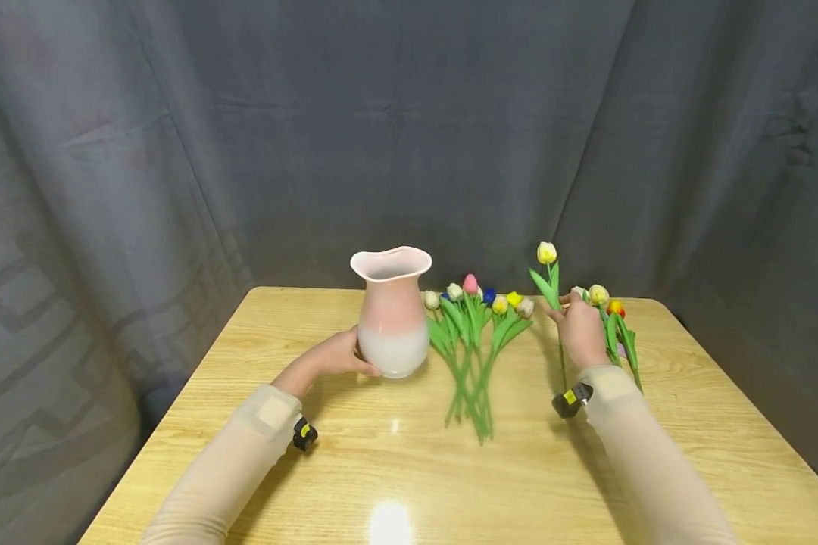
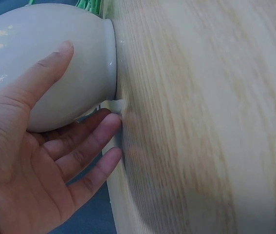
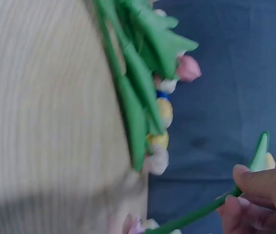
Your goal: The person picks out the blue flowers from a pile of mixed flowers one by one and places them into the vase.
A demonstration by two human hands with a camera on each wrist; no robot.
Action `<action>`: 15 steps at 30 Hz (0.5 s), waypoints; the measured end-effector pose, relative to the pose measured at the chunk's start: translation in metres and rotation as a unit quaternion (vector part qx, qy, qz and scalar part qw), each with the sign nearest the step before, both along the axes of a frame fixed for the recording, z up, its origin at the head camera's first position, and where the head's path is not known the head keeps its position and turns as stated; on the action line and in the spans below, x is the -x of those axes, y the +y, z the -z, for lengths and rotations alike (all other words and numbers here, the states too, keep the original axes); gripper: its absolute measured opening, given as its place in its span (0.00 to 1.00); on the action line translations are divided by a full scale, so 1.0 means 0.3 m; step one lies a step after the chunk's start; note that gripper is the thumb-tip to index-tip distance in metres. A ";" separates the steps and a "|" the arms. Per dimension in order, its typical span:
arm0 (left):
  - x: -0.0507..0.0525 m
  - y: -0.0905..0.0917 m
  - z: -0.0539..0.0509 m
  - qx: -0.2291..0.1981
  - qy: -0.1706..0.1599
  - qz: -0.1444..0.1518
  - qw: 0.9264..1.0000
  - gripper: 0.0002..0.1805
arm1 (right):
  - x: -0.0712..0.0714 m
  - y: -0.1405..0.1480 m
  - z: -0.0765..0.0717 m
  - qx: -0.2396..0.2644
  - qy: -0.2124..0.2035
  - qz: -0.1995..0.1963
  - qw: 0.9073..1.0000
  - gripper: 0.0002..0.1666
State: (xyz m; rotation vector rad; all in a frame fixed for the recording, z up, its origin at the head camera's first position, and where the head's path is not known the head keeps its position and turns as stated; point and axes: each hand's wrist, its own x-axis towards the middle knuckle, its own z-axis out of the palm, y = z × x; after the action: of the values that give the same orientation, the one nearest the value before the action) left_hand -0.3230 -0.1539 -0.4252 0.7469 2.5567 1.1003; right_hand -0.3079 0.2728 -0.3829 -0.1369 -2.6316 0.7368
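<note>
A pink-to-white vase (image 1: 394, 318) with a wavy rim stands upright on the table. My left hand (image 1: 341, 353) holds its lower left side; the left wrist view shows the thumb laid along the white body (image 2: 74, 63) and the fingers under its curve near the base. On the right, my right hand (image 1: 582, 333) pinches the green stem (image 3: 201, 213) of a pale yellow tulip (image 1: 547, 253) between thumb and fingers. That tulip is held upright, its bloom above the hand. The lower stem passes partly behind the wrist camera.
Beside the vase lies a bunch of tulips (image 1: 476, 344) with white, pink, blue and yellow blooms, stems crossed toward the front. More tulips (image 1: 613, 325) lie right of my right hand, partly hidden by it. A grey curtain (image 1: 409, 144) hangs behind the wooden table (image 1: 300, 492).
</note>
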 end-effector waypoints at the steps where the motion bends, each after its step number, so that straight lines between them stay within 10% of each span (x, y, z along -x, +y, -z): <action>1: 0.000 0.000 0.000 0.001 0.000 0.001 1.000 0.43 | 0.003 0.010 0.009 -0.006 -0.003 0.004 1.000 0.19; 15: -0.003 0.001 -0.004 0.005 0.003 -0.004 1.000 0.45 | 0.017 0.109 0.109 -0.115 -0.025 0.008 0.993 0.17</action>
State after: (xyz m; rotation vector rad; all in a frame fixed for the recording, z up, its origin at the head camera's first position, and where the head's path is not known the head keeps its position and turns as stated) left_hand -0.3220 -0.1537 -0.4240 0.7384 2.5707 1.0887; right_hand -0.3130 0.3054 -0.4157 -0.1118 -2.7369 0.4249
